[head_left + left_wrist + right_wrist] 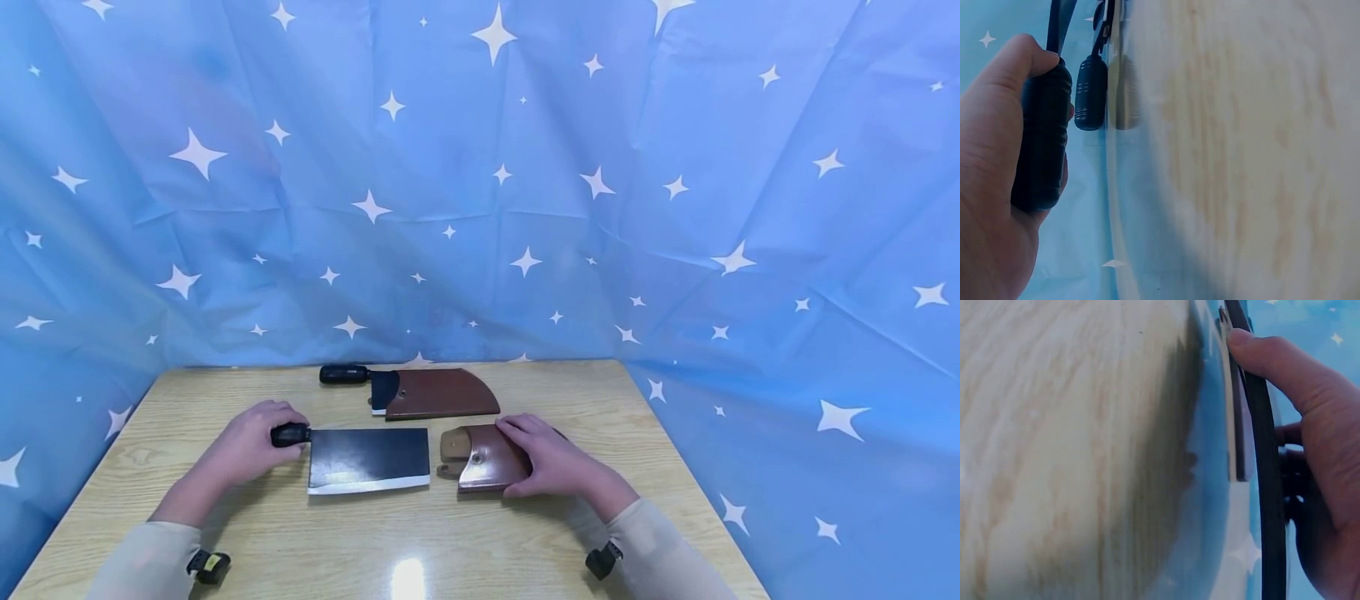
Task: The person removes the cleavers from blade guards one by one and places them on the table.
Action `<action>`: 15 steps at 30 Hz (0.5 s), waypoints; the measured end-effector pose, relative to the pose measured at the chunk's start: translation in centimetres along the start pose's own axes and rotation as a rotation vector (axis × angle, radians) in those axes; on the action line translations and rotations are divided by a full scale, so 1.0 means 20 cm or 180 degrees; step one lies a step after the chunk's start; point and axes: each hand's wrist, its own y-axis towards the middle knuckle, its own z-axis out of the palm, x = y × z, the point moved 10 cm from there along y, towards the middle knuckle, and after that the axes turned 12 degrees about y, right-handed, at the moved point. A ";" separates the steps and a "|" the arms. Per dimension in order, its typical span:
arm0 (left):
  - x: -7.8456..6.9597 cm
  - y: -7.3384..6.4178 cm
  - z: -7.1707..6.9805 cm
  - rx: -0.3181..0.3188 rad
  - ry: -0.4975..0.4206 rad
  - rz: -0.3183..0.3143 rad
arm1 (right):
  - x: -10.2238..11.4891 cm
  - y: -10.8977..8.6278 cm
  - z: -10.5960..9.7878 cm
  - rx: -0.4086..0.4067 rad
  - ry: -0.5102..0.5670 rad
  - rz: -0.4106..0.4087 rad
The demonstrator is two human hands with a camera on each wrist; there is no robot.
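My left hand grips the black ribbed handle of a cleaver. Its broad dark blade points right, with the bright cutting edge towards me. On the right, my right hand holds a brown leather knife sheath by its far end, thumb on the near edge and fingers over the far one. The sheath's tan open end and strap face the blade tip, a small gap apart. In the right wrist view the sheath shows edge-on, beside the thumb.
Behind both hands lies a second cleaver in a brown leather sheath, its black handle to the left. Everything is over a light wood table. A blue curtain with white stars hangs along the table's back and sides.
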 end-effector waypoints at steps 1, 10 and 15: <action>0.01 0.00 0.01 0.0015 0.0003 -0.0004 | 0.00 0.00 0.01 0.0012 -0.0002 0.0011; 0.02 0.01 0.07 0.0119 -0.0008 0.0037 | -0.02 0.01 0.05 0.0106 0.0062 0.0090; 0.03 0.01 0.10 0.0277 -0.0091 0.0019 | -0.04 0.02 0.08 0.0163 0.0089 0.0094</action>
